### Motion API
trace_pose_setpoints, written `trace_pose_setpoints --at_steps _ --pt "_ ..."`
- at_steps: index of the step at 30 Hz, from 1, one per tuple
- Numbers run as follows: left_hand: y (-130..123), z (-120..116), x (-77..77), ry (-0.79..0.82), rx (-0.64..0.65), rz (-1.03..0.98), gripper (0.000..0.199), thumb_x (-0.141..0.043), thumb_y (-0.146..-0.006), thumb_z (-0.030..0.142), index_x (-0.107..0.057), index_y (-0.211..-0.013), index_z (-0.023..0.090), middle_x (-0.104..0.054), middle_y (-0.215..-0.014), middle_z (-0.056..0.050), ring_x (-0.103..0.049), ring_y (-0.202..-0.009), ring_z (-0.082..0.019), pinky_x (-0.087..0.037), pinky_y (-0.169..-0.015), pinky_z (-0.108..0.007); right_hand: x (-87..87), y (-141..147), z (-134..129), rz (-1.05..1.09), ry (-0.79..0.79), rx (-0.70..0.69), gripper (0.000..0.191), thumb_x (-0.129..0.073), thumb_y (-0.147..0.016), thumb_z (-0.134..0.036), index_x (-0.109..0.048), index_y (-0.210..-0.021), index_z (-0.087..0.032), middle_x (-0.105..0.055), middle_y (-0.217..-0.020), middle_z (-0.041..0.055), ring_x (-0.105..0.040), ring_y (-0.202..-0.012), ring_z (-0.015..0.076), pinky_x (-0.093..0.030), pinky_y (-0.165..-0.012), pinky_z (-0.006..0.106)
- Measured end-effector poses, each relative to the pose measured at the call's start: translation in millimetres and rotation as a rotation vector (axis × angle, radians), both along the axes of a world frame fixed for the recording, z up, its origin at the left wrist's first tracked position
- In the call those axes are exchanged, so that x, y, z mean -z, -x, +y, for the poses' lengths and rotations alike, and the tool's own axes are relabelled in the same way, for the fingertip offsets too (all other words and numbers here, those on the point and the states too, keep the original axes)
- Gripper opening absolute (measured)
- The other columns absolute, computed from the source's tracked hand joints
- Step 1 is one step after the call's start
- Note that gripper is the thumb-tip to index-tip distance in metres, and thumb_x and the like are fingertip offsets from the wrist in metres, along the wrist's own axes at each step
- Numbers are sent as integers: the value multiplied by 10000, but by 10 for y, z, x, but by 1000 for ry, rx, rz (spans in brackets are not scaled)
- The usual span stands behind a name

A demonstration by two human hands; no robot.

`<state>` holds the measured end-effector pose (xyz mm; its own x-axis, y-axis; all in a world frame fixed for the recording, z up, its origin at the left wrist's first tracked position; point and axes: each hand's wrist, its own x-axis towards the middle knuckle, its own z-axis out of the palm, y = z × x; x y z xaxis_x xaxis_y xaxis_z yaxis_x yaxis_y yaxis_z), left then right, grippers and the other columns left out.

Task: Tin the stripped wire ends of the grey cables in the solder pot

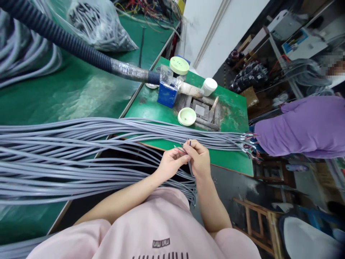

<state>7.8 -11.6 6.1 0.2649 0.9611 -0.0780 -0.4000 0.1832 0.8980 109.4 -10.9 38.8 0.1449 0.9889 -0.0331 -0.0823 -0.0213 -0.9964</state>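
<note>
Close to my chest, my left hand point(173, 162) and my right hand point(198, 158) meet, thumbs and fingers closed. Between them are thin coloured wires point(180, 148) fanning from the end of a grey cable point(191, 168); the exact grip points are partly hidden by the fingers. Just behind my hands, a long bundle of grey cables point(151, 126) lies over the green tabletop. Its stripped ends point(250, 145), with coloured wires showing, reach the table's right side. More grey cables point(107, 176) run below from the left, their ends hanging near my lap.
A solder pot point(201, 109) is set in a grimy frame, beside a pale green dish point(187, 116), a white cup point(209, 86) and a blue box point(166, 95). A black ribbed hose point(81, 50) crosses above. A person in purple point(302, 126) is at the right, near a wooden stool point(258, 223).
</note>
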Motion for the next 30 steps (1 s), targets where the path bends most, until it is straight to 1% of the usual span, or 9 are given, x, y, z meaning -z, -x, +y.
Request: trace_pose_setpoints --at_steps 5,9,13,21,30 --pt "16 -17 -16 17 16 6 323 -753 -665 419 -604 -590 143 -600 -570 -7 -544 -545 -106 -470 -560 -247 -15 -16 -16 -16 53 16 235 -678 -719 -301 -505 -596 -200 -464 -699 -22 -404 -566 93 -369 -500 231" --pt "7 -22 -10 28 20 2 326 -747 -670 416 -603 -571 141 -599 -554 -9 -546 -539 -105 -473 -562 -246 -9 -8 -30 -5 76 22 266 -677 -718 -307 -482 -571 -202 -441 -664 -28 -392 -525 86 -352 -452 226" --pt "10 -22 -13 22 19 8 331 -747 -676 419 -602 -568 142 -598 -546 -7 -547 -540 -108 -477 -568 -251 11 -20 -35 41 48 -1 286 -673 -737 -282 -482 -545 -190 -439 -658 -25 -406 -548 93 -351 -474 233" --pt "10 -27 -6 31 12 -9 290 -758 -665 375 -600 -579 147 -599 -550 1 -547 -533 -105 -484 -564 -252 25 -42 -35 58 -6 -20 240 -670 -755 -236 -561 -548 -182 -467 -652 -21 -442 -611 110 -371 -578 254" --pt "-4 -31 -18 46 -3 -44 287 -777 -645 357 -602 -570 141 -606 -549 4 -546 -530 -96 -478 -556 -231 28 -51 -34 132 -5 -63 233 -668 -773 -235 -582 -566 -171 -485 -671 -14 -452 -623 109 -358 -567 250"
